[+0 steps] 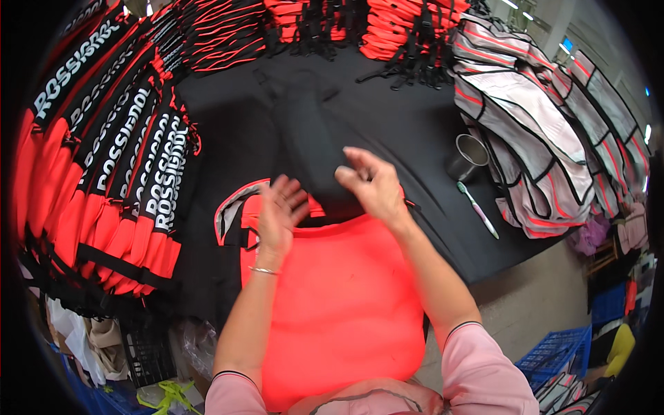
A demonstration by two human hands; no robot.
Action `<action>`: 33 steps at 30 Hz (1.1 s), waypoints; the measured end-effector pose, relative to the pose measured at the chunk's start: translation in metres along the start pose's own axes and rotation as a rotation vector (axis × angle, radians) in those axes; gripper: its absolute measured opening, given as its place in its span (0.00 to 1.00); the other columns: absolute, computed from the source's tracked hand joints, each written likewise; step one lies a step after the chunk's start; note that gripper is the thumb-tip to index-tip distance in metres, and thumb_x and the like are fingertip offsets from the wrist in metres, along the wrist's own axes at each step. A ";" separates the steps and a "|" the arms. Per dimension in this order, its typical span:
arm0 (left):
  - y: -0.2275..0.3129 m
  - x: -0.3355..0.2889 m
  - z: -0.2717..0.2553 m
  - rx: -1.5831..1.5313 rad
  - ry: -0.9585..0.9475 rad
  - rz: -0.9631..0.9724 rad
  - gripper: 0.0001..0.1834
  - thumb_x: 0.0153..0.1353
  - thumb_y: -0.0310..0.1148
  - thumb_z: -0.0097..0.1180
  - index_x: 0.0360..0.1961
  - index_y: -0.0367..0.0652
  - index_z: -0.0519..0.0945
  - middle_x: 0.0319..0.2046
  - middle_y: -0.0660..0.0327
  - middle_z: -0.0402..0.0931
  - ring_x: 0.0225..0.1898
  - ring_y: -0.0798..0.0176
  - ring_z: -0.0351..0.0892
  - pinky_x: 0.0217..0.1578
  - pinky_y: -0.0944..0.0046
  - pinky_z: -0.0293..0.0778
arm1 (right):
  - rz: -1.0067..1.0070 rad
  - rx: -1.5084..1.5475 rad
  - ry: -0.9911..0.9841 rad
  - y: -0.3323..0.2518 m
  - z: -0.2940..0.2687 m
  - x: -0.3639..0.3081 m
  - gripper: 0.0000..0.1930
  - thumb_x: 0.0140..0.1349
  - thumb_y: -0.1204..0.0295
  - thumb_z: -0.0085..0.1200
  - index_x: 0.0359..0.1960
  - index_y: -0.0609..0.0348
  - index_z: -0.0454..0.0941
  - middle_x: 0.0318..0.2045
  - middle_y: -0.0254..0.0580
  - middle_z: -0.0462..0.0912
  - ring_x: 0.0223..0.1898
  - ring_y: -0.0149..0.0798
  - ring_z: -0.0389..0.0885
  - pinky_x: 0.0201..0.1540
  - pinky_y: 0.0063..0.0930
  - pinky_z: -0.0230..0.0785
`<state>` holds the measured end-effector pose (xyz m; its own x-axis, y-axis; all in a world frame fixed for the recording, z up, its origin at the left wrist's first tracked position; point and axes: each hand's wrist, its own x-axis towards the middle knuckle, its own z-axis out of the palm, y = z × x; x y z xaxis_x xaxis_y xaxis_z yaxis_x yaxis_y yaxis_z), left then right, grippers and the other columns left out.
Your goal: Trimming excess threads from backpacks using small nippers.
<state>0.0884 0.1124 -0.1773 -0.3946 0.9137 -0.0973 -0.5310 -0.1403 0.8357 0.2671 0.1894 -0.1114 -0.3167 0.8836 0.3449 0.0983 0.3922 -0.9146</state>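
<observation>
A bright red-orange fabric piece (pixel 346 297), sewn like a bag panel, hangs over the table's near edge and down my front. My left hand (pixel 282 214) is above its upper left part, fingers spread, holding nothing. My right hand (pixel 373 185) is over its upper right edge, thumb and fingers apart with a gap between them. Just beyond both hands a long black padded piece (pixel 304 131) lies or moves across the table, smeared by motion. Its near end meets the red panel's top edge. A curved flap with grey lining (pixel 234 207) sticks out to the left of the panel.
A black-covered table (pixel 422 117) carries stacked red and black pieces with white lettering (pixel 131 166) at left. Folded red pieces with black straps (pixel 408 41) line the back. Grey panels (pixel 526 117), a metal cup (pixel 469 158) and a toothbrush (pixel 478 211) are at right; a blue crate (pixel 553 353) stands below.
</observation>
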 end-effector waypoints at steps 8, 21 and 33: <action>0.109 -0.018 0.044 0.002 -0.185 0.168 0.24 0.62 0.37 0.65 0.53 0.33 0.74 0.46 0.57 0.80 0.45 0.62 0.81 0.45 0.62 0.80 | -0.185 0.105 -0.198 0.015 -0.015 -0.088 0.19 0.60 0.78 0.63 0.54 0.60 0.79 0.29 0.33 0.83 0.29 0.23 0.77 0.33 0.20 0.72; 0.007 -0.161 0.043 0.369 -0.552 -0.320 0.16 0.69 0.38 0.56 0.50 0.37 0.78 0.38 0.69 0.78 0.38 0.75 0.75 0.42 0.71 0.73 | 0.158 0.252 -0.095 -0.038 -0.064 -0.133 0.11 0.64 0.73 0.61 0.25 0.62 0.74 0.19 0.22 0.68 0.23 0.18 0.62 0.26 0.18 0.58; 0.007 -0.184 0.030 1.126 -0.589 0.777 0.15 0.39 0.20 0.70 0.33 0.38 0.83 0.62 0.49 0.67 0.56 0.50 0.71 0.52 0.53 0.72 | 0.886 0.721 -0.414 -0.002 -0.042 -0.181 0.17 0.54 0.55 0.69 0.28 0.48 0.73 0.15 0.25 0.69 0.09 0.23 0.56 0.09 0.21 0.44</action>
<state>0.1793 -0.0456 -0.1372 0.1976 0.8081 0.5550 0.6171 -0.5424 0.5700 0.3636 0.0394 -0.1635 -0.6961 0.5734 -0.4322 -0.0726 -0.6550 -0.7521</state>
